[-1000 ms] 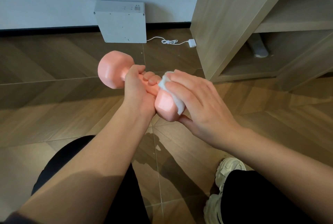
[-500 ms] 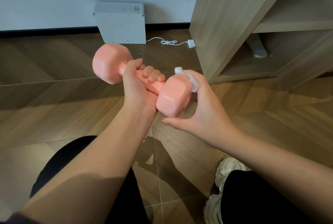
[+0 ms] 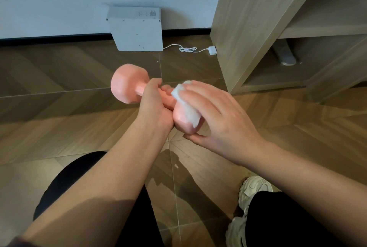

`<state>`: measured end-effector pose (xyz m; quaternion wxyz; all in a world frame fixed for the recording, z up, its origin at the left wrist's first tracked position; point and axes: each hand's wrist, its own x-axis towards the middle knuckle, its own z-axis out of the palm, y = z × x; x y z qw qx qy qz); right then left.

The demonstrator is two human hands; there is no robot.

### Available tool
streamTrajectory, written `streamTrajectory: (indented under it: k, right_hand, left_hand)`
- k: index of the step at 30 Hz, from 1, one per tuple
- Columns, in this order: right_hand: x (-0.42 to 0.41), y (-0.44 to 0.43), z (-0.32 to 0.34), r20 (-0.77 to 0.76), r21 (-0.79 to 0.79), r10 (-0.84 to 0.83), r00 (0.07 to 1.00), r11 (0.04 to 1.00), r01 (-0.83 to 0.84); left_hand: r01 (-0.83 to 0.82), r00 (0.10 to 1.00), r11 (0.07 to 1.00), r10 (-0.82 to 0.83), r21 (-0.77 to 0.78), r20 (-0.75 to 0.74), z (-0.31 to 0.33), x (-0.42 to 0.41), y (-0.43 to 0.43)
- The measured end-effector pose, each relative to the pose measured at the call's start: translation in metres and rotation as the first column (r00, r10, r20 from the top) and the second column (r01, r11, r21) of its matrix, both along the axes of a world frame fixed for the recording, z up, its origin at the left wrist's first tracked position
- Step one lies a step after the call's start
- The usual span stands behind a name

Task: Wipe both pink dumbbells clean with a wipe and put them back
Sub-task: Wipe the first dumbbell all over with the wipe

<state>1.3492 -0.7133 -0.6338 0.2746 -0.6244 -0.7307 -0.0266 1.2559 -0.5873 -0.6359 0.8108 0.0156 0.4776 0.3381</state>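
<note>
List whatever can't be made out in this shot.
- Head view: dumbbell handle, hidden inside the left hand.
- Head view: near head's far side, covered by the wipe and right hand.
- Second dumbbell: not in frame.
- Grey object in the shelf unit: too dim to identify.

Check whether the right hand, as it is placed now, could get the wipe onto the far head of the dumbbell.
Probably not without shifting. The right hand presses the wipe on the near head; the left hand, gripping the handle of the dumbbell, sits between it and the far head.
</note>
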Motion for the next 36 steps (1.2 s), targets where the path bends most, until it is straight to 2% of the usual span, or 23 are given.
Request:
streamTrajectory:
  k: [2, 5, 8, 12, 15, 17, 20, 22, 24, 26, 29, 31, 33, 36]
  right_hand:
    - [0.001, 0.0, 0.004, -0.055, -0.12, -0.083, 0.995, 0.99, 0.076]
    - [-0.002, 0.0, 0.005, -0.047, -0.17, -0.147, 0.988, 0.976, 0.137]
    - [-0.005, -0.001, 0.005, -0.028, -0.12, -0.155, 0.987, 0.981, 0.151]
    - [-0.002, -0.001, 0.002, 0.049, 0.041, -0.012, 0.999, 0.999, 0.01]
    - [0.002, 0.0, -0.001, 0.09, 0.09, 0.003, 0.996, 0.996, -0.011]
    - [0.002, -0.001, -0.003, 0.039, 0.035, -0.043, 0.998, 0.999, 0.041]
    - [0.0, 0.002, 0.0, -0.161, -0.183, -0.175, 0.971, 0.972, 0.145]
    - [0.003, 0.004, 0.0, -0.277, -0.304, -0.228, 0.934, 0.942, 0.14]
    - [0.004, 0.005, -0.001, -0.283, -0.325, -0.251, 0.926, 0.933, 0.154]
    - [0.001, 0.006, -0.001, -0.234, -0.26, -0.223, 0.946, 0.952, 0.16]
    - [0.001, 0.006, -0.002, -0.115, -0.057, -0.103, 0.988, 0.994, 0.097]
    - [0.005, 0.007, -0.003, -0.072, -0.009, -0.055, 0.996, 0.998, 0.054]
    - [0.008, 0.009, -0.004, -0.115, -0.073, -0.07, 0.991, 0.995, 0.062]
    - [0.006, 0.012, -0.004, -0.316, -0.324, -0.205, 0.926, 0.941, 0.097]
  left_hand:
    - [-0.046, 0.998, 0.998, 0.044, 0.033, 0.049, 0.004, 0.0, -0.002]
    - [-0.056, 0.998, 0.997, 0.055, 0.05, 0.033, 0.008, -0.001, -0.003]
    - [-0.065, 0.997, 0.997, 0.062, 0.043, 0.056, 0.007, -0.001, -0.003]
    - [-0.041, 0.998, 0.999, 0.04, 0.025, 0.046, 0.002, -0.001, 0.002]
    - [-0.056, 0.996, 0.998, 0.053, 0.036, 0.068, 0.001, -0.001, 0.005]
    - [-0.086, 0.99, 0.995, 0.08, 0.052, 0.113, 0.003, 0.0, 0.004]
    - [-0.11, 0.98, 0.994, 0.104, 0.026, 0.17, 0.003, 0.0, 0.004]
    - [-0.114, 0.976, 0.993, 0.11, 0.012, 0.187, 0.003, -0.001, 0.005]
    - [-0.111, 0.977, 0.994, 0.108, 0.003, 0.186, 0.001, -0.002, 0.005]
    - [-0.101, 0.977, 0.995, 0.098, 0.004, 0.19, 0.001, -0.003, 0.005]
    - [-0.086, 0.975, 0.996, 0.083, 0.006, 0.208, 0.003, -0.003, 0.005]
    - [-0.088, 0.971, 0.996, 0.085, 0.006, 0.224, 0.004, -0.003, 0.006]
    - [-0.09, 0.966, 0.996, 0.084, 0.011, 0.243, 0.004, -0.003, 0.008]
    - [-0.065, 0.965, 0.996, 0.048, 0.057, 0.26, 0.003, -0.003, 0.008]
